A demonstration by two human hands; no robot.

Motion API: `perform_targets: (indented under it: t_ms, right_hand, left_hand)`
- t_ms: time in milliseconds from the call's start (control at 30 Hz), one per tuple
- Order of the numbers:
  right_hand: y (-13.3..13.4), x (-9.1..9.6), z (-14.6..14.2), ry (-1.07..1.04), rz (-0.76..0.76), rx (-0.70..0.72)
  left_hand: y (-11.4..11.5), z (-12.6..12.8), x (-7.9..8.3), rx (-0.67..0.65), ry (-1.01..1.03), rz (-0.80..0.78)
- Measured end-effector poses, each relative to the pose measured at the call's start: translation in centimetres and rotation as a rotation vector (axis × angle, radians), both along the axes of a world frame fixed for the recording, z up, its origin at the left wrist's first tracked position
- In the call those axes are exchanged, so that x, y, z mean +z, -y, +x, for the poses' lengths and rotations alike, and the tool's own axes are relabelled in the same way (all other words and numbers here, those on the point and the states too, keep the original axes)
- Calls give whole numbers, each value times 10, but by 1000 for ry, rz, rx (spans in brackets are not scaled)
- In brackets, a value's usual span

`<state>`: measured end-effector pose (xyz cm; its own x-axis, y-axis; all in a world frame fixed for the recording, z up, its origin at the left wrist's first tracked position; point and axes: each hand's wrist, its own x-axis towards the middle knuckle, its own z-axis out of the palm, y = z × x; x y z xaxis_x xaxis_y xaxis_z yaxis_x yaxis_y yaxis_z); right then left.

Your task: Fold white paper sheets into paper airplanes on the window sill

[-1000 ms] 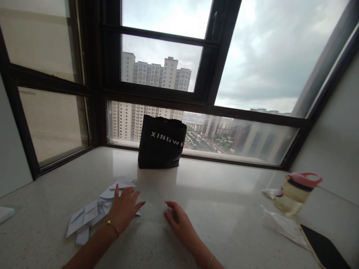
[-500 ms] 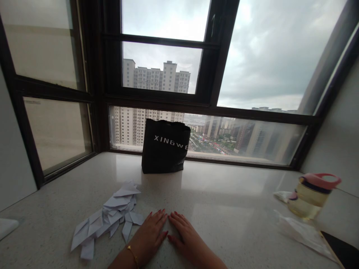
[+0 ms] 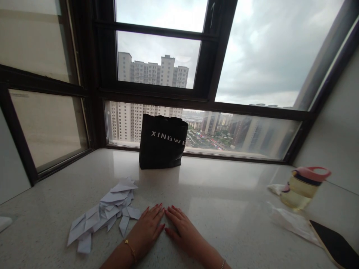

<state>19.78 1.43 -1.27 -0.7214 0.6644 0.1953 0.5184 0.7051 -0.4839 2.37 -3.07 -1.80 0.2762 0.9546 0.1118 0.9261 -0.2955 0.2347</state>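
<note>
My left hand [image 3: 149, 226] lies palm down on the speckled white sill [image 3: 224, 228], fingers stretched out and pointing forward. Beside it, my right hand [image 3: 179, 228] rests flat in the same way, with the fingertips of the two hands almost meeting. Neither holds anything. Just left of my left hand is a loose heap of folded white paper pieces [image 3: 112, 205], several of them overlapping. Straight ahead, near the window, a black bag [image 3: 162, 149] with white lettering stands upright.
On the right stands a yellowish clear bottle [image 3: 298, 190] with a pink lid. Near it lie a crumpled clear plastic wrapper [image 3: 291, 222] and a dark phone-like slab [image 3: 336, 243]. A white object [image 3: 4, 223] shows at the left edge. Dark-framed windows [image 3: 202, 102] close off the back.
The view has shifted slightly, so everything sits a little higher and further left, and more of the dark slab shows. Both hands stay flat in the same place on the sill.
</note>
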Motion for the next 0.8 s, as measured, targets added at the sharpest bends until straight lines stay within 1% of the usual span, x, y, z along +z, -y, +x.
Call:
perform_targets:
  t_ms: [267, 433, 633, 800]
  right_hand:
    - [-3, -9, 0, -48, 14, -9]
    - [-3, -9, 0, -20, 11, -12]
    - [-3, -12, 1, -48, 37, -4]
    - [-2, -10, 1, -50, 27, -7]
  left_hand:
    - [1, -1, -2, -7, -11, 54]
    - [2, 0, 0, 9, -23, 33]
    - [1, -1, -3, -3, -12, 67]
    - [1, -1, -3, -2, -14, 55]
